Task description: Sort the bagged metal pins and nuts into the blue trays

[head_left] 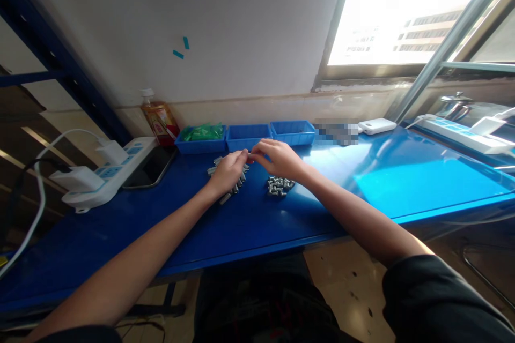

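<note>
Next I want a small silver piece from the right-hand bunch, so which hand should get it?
Right, I'd say: the right hand is closer to the bunch of small silver pieces, while the left hand partly covers the other metal pieces. I can't tell whether the right is free.

On the table (193,236), a pile of small parts (278,186) lay at centre, right of a cluster of similar pieces (238,187). Behind them stood three bins in a row: the left bin (201,147), with bags (205,132) in it, the middle bin (249,133) and the right bin (293,134). Left of the row stood a bottle (158,118), behind a phone (151,166); a power strip (110,174) lay left of the phone. Another strip (462,133) lay at the right of the frame, before a lidded pot (454,106)
</note>
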A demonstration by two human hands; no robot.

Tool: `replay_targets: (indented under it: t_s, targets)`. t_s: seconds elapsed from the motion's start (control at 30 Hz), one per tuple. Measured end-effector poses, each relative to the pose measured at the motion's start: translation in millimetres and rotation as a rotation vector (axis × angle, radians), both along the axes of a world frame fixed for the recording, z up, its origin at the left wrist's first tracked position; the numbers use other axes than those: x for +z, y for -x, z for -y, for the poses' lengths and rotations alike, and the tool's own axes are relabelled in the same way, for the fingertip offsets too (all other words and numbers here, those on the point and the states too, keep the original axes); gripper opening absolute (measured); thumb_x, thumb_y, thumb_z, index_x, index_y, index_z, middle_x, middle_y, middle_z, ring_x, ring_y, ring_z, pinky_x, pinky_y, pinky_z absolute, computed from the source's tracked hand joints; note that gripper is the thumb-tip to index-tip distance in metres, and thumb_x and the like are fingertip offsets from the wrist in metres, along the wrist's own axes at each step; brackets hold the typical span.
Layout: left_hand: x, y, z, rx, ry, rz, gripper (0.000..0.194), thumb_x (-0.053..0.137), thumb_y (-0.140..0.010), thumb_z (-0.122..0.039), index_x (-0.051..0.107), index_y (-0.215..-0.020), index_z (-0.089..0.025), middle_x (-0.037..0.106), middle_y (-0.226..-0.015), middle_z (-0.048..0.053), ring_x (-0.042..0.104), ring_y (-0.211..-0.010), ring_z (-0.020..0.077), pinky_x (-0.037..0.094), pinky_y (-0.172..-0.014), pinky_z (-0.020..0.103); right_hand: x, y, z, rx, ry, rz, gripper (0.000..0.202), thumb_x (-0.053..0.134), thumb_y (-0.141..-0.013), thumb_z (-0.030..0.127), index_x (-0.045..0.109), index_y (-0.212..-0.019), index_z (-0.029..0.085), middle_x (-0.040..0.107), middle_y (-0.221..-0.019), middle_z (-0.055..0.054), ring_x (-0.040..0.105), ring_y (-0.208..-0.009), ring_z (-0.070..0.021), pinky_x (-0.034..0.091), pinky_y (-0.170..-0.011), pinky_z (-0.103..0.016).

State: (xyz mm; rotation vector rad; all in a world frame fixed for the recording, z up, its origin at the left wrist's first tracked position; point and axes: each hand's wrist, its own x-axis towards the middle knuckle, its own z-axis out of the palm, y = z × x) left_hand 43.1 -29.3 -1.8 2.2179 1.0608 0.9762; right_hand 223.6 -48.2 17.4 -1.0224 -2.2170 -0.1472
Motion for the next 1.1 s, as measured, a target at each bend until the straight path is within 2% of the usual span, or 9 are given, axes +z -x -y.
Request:
replay_targets:
  t_s: [0.07, 0.17, 0.27, 0.33, 0.43, 0.6, 0.73, 0.9, 1.1]
  targets:
    - [-1.1, -1.2, 3.1, -0.026, -0.006, -0.022, 0.043, 0.030, -0.097, -0.041, 0.066, -0.096, -0.017, 0.071, -0.088, 0.006, 0.064, -0.085, 0.0222, 0.047, -0.076, 0.031, 7.0, -8.7, -3.7, -0.118, -0.054, -0.022, 0.022, 0.048, -0.094, 0.032, 0.063, -0.087, 0.018, 0.066, -0.085, -0.006, 0.060, -0.079, -0.0171, 0.041, -0.071, -0.025]
    - [-3.3, -3.6, 9.9, -0.151, -0.106, -0.132, 0.026, 0.047, -0.091, -0.031, 0.066, -0.103, -0.019, 0.070, -0.093, 0.006, 0.061, -0.089, 0.0223, 0.044, -0.084, 0.034, 13.3, -36.5, -16.6, -0.475, -0.106, -0.107, 0.024, 0.047, -0.094, 0.036, 0.062, -0.097, 0.017, 0.068, -0.089, -0.008, 0.062, -0.084, -0.0212, 0.042, -0.074, -0.029]
    - [-3.2, -5.8, 17.6, -0.332, -0.271, -0.333, 0.021, 0.052, -0.089, -0.024, 0.066, -0.104, -0.020, 0.068, -0.100, 0.007, 0.059, -0.095, 0.0230, 0.042, -0.088, 0.035, 10.6, -67.9, -29.2, -0.776, 0.023, -0.082, 0.032, 0.053, -0.089, 0.036, 0.057, -0.115, 0.016, 0.070, -0.093, -0.010, 0.064, -0.088, -0.0265, 0.043, -0.073, -0.032]
    - [-2.0, -6.6, 21.4, -0.374, -0.312, -0.424, 0.018, 0.054, -0.089, -0.024, 0.066, -0.102, -0.021, 0.067, -0.100, 0.007, 0.059, -0.096, 0.0237, 0.042, -0.086, 0.036, 5.7, -79.0, -33.1, -0.832, 0.138, -0.029, 0.037, 0.056, -0.087, 0.037, 0.056, -0.118, 0.016, 0.070, -0.095, -0.011, 0.064, -0.089, -0.0281, 0.043, -0.072, -0.033]
    - [-1.5, -6.8, 22.8, -0.344, -0.235, -0.379, 0.008, 0.060, -0.083, -0.024, 0.066, -0.088, -0.021, 0.068, -0.091, 0.005, 0.059, -0.090, 0.0239, 0.042, -0.084, 0.036, 0.5, -73.2, -30.5, -0.732, 0.224, 0.011, 0.034, 0.055, -0.087, 0.039, 0.059, -0.114, 0.018, 0.070, -0.091, -0.008, 0.064, -0.087, -0.0260, 0.043, -0.070, -0.031]
    - [-4.8, -2.6, 10.7, -0.228, -0.101, -0.173, 0.005, 0.061, -0.075, -0.017, 0.059, -0.079, -0.021, 0.065, -0.079, 0.002, 0.060, -0.078, 0.0211, 0.043, -0.074, 0.031, 1.5, -30.0, -11.1, -0.272, 0.227, 0.072, 0.024, 0.055, -0.088, 0.034, 0.063, -0.106, 0.020, 0.068, -0.085, -0.004, 0.062, -0.076, -0.0184, 0.040, -0.067, -0.026]
    - [-3.2, 5.6, -5.6, -0.072, -0.006, 0.045, 0.012, 0.059, -0.079, -0.029, 0.051, -0.083, -0.020, 0.060, -0.073, 0.000, 0.059, -0.067, 0.0171, 0.044, -0.062, 0.027, -1.8, -1.5, 3.0, -0.016, 0.190, 0.062, 0.018, 0.056, -0.087, 0.027, 0.062, -0.103, 0.019, 0.065, -0.086, -0.003, 0.060, -0.079, -0.0166, 0.040, -0.069, -0.025]
    - [-0.6, 9.0, -11.7, -0.062, 0.113, 0.243, 0.022, 0.056, -0.082, -0.033, 0.041, -0.091, -0.021, 0.060, -0.073, -0.002, 0.061, -0.065, 0.0136, 0.045, -0.059, 0.023, -11.4, 7.8, 2.5, 0.023, 0.118, -0.036, 0.017, 0.058, -0.085, 0.023, 0.059, -0.101, 0.018, 0.063, -0.082, -0.003, 0.058, -0.076, -0.0159, 0.041, -0.069, -0.025]
    - [-3.7, 2.5, -5.7, -0.077, 0.135, 0.281, 0.020, 0.054, -0.085, -0.037, 0.043, -0.091, -0.021, 0.058, -0.069, -0.003, 0.060, -0.065, 0.0137, 0.044, -0.060, 0.023, -8.4, 4.5, 3.2, 0.026, 0.050, -0.059, 0.008, 0.058, -0.085, 0.024, 0.061, -0.090, 0.019, 0.062, -0.079, -0.003, 0.058, -0.074, -0.0155, 0.041, -0.067, -0.024]
